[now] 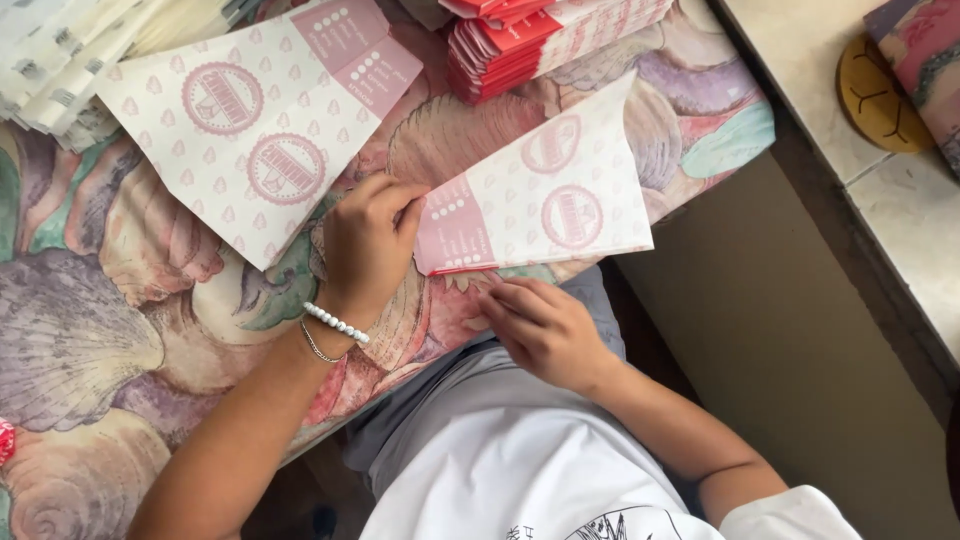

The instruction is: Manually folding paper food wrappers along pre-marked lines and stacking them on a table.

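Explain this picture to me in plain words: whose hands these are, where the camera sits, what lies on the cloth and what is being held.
There is one picture, taken by a camera worn on a person's head, looking down at their own two bare hands. The left hand, with a bead bracelet at the wrist, presses its fingers on the end of a folded paper cone, white with pink round marks. The right hand touches the cone's lower edge. Everything lies on a tablecloth printed with seashells. Beside the cone lies a flat unfolded sheet of the same paper. At the top edge sits a stack of red-edged folded pieces, and at the top left a pile of pale papers.
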